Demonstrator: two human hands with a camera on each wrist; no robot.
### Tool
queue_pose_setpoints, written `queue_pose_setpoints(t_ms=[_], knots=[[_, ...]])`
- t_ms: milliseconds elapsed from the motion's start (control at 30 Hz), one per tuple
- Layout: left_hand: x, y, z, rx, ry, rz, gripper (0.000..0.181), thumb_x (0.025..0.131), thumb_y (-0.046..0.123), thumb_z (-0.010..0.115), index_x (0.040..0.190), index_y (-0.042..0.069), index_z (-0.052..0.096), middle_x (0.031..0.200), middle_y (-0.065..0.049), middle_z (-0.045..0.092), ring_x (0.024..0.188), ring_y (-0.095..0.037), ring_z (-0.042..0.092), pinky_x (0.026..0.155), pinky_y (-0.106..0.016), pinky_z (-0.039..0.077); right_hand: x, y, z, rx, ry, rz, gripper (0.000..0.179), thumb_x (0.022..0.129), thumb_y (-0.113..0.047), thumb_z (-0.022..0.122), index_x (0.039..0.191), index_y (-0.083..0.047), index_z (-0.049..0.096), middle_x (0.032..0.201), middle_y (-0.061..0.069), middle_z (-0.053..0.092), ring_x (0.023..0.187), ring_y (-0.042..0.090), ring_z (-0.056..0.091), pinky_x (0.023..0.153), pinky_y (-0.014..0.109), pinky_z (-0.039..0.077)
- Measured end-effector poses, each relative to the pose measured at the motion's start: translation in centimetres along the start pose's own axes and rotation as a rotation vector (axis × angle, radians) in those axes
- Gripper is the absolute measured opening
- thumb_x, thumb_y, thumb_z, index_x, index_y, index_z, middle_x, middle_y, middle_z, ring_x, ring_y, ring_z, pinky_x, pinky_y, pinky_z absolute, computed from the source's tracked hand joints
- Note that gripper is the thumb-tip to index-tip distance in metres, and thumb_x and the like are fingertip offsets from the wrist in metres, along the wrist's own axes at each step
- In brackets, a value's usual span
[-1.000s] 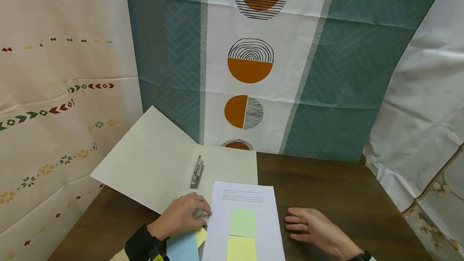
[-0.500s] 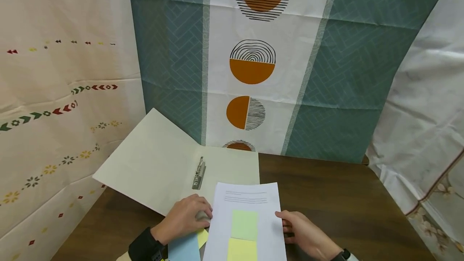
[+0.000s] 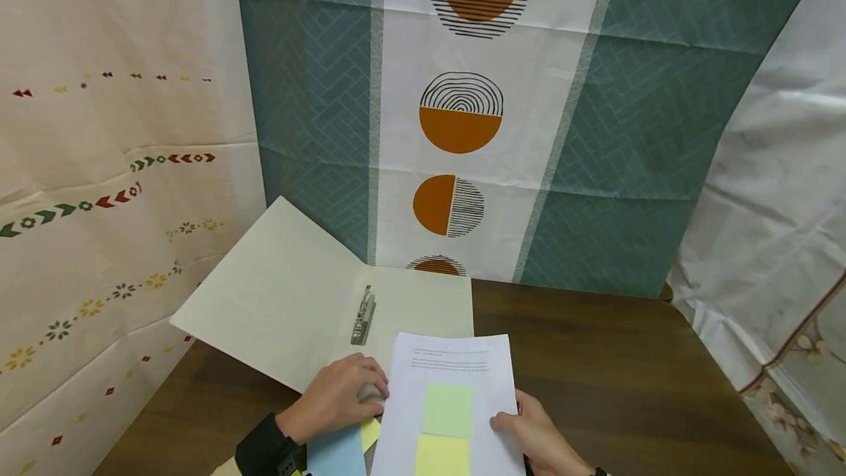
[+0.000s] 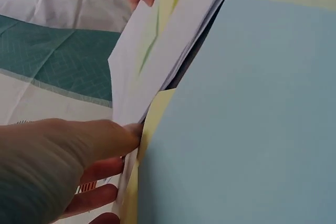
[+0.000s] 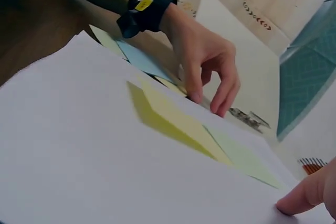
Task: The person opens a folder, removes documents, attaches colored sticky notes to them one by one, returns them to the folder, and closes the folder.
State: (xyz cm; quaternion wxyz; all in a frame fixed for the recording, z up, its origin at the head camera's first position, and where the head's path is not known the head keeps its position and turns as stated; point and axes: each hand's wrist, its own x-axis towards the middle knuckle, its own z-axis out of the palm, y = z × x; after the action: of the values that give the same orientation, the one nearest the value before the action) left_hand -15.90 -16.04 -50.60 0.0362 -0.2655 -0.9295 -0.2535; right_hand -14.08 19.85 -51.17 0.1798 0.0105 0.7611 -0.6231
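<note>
A stack of white printed sheets (image 3: pixel 399 402) overlaps the lower part of an opened cream lever file (image 3: pixel 277 292). A pale green sticky note (image 3: pixel 448 408) and a yellow sticky note (image 3: pixel 441 454) are on the top sheet; in the right wrist view the yellow one (image 5: pixel 178 121) stands partly lifted. My left hand (image 3: pixel 340 395) holds the stack's left edge with curled fingers and thumb. On the right edge, my right hand (image 3: pixel 538 435) pinches the stack, thumb on top and fingers hidden underneath. The metal clip (image 3: pixel 362 316) is beyond the left hand.
Blue paper (image 3: pixel 337 450) and a yellow piece (image 3: pixel 370 432) lie left of the stack, below my left wrist. The brown table (image 3: pixel 595 358) extends to the right. Patterned cloths (image 3: pixel 628 153) hang behind and at both sides.
My right hand has moved left from the table onto the stack's right edge and now grips it, thumb over the top sheet. The left hand stays at the left edge.
</note>
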Motion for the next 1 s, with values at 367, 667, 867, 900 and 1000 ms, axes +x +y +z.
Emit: queue_pose_setpoints(t_ms=[367,667,867,900,1000], knots=[[-0.2,-0.2,-0.1,0.018,-0.006,0.028,0.018,0.085,0.025,0.099,0.097,0.03,0.087,0.112,0.016,0.079,0.11,-0.012,0.07,0.082,-0.026,0.056,0.4,-3.2,-3.2,-0.025,0.192,0.113,0.059,0.102,-0.004,0.061,0.158,0.011,0.047,0.137,0.021,0.075,0.113,0.026,0.07,0.09,0.039,0.056],[-0.1,0.0,-0.3,0.009,-0.091,0.073,0.025,0.081,0.036,0.101,0.102,0.032,0.088,0.125,0.01,0.079,0.117,-0.014,0.066,0.08,-0.026,0.058,-0.4,-5.9,-8.2,0.075,0.261,0.103,0.067,0.112,-0.014,0.054,0.172,0.004,0.029,0.169,0.025,0.05,0.123,0.022,0.064,0.09,0.03,0.059],[-0.3,0.4,-0.5,-0.019,-0.181,0.133,0.038,0.079,0.043,0.103,0.113,0.032,0.089,0.14,0.005,0.075,0.122,-0.014,0.061,0.078,-0.022,0.055,-0.6,-5.6,-9.1,0.108,0.271,0.115,0.069,0.113,-0.016,0.055,0.172,0.004,0.028,0.168,0.025,0.05,0.114,0.015,0.068,0.088,0.029,0.062],[-0.3,0.4,-0.6,-0.024,-0.189,0.142,0.04,0.079,0.045,0.103,0.115,0.032,0.089,0.141,0.004,0.074,0.123,-0.014,0.06,0.078,-0.022,0.056,-0.6,-5.6,-9.1,0.111,0.273,0.116,0.069,0.113,-0.016,0.055,0.172,0.005,0.028,0.168,0.026,0.05,0.114,0.015,0.068,0.088,0.029,0.062],[-0.3,0.4,-0.6,-0.032,-0.202,0.165,0.043,0.08,0.05,0.101,0.118,0.032,0.088,0.143,0.004,0.073,0.126,-0.014,0.06,0.083,-0.024,0.058,-0.6,-5.4,-9.2,0.117,0.272,0.117,0.069,0.113,-0.016,0.055,0.173,0.005,0.026,0.17,0.027,0.047,0.114,0.016,0.068,0.088,0.028,0.062]])
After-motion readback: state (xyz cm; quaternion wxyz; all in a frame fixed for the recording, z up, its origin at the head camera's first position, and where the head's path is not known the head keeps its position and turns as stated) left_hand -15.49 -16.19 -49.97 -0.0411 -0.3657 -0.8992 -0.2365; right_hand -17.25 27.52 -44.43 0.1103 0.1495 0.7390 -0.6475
